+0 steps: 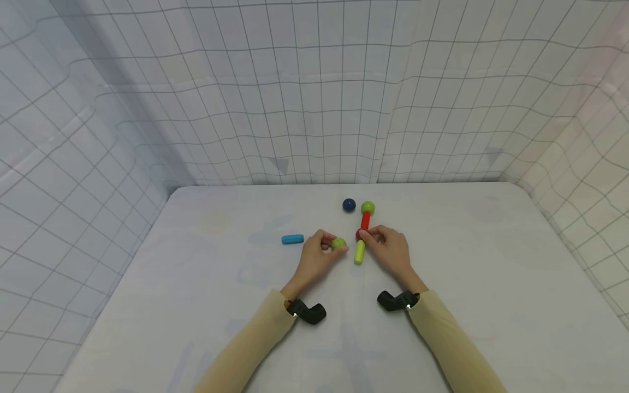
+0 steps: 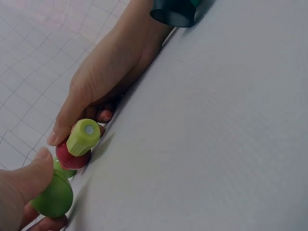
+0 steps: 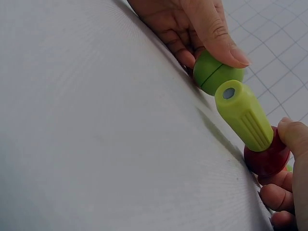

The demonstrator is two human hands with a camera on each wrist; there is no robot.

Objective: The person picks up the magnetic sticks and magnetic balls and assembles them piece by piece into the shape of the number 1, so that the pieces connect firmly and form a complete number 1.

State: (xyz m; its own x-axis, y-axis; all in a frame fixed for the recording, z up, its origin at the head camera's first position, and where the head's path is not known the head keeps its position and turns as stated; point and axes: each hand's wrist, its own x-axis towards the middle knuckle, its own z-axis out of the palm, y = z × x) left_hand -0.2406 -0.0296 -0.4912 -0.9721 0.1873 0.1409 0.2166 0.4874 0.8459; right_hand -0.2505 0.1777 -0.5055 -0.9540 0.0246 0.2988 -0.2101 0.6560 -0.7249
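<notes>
My left hand (image 1: pixel 316 256) pinches a green ball (image 1: pixel 338 244) between thumb and fingers, low over the white table. To its right, my right hand (image 1: pixel 391 250) grips a dark red ball (image 3: pixel 267 156) with thumb and fingers. A yellow-green stick (image 1: pixel 360 252) joins the red ball and points toward my body; a grey round spot (image 3: pixel 228 93) shows at its free end. Beyond the red ball a red stick (image 1: pixel 366 220) runs away from me to another green ball (image 1: pixel 368 207). In the right wrist view the held green ball is close behind the stick's free end.
A dark blue ball (image 1: pixel 349 204) sits left of the far green ball. Left of my left hand lies a blue stick (image 1: pixel 292 239). The white table (image 1: pixel 467 245) is bordered by white, grid-lined curtains (image 1: pixel 334 98) at the back and sides.
</notes>
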